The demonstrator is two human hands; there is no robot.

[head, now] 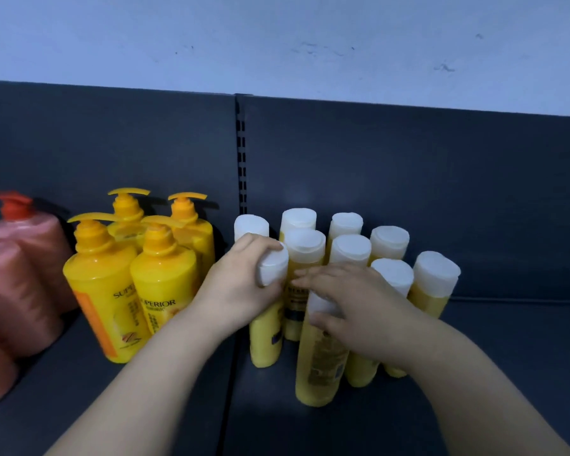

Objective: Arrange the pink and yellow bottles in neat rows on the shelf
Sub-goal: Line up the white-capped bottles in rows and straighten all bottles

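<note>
Item, nearest: front bottle (320, 366), yellow with a white cap, stood on the dark shelf (474, 373) ahead of its group and out of line. It is held at the cap by the right hand (359, 307), with fingers over the top and thumb beneath, though the grip is blurred. Item: left-front bottle (265, 337), yellow, at the group's left edge, its white cap (273, 268) enclosed by the curled fingers of the left hand (241, 284). Risk is judged highest here. Both bottles are tall and narrow and are gripped only at the top, so a sideways push could pivot either on its base and tip it. Item, behind: white-capped yellow bottles (349, 251), packed close in uneven ranks, several touching. A knock from either held bottle could be passed through them like dominoes, and the staggered rows could be worsened rather than squared. Item, left: yellow pump bottles (165, 281), four, just beside the left wrist. Their projecting spouts could be caught by an outward swing of the forearm. Item, far left: pink bottles (20, 278) with red pumps, well apart from the hands, partly cut off by the frame; little danger is judged there. Item, farthest: dark back panel (408, 176), against which the rear rank could be rattled if it were pushed too hard.
</note>
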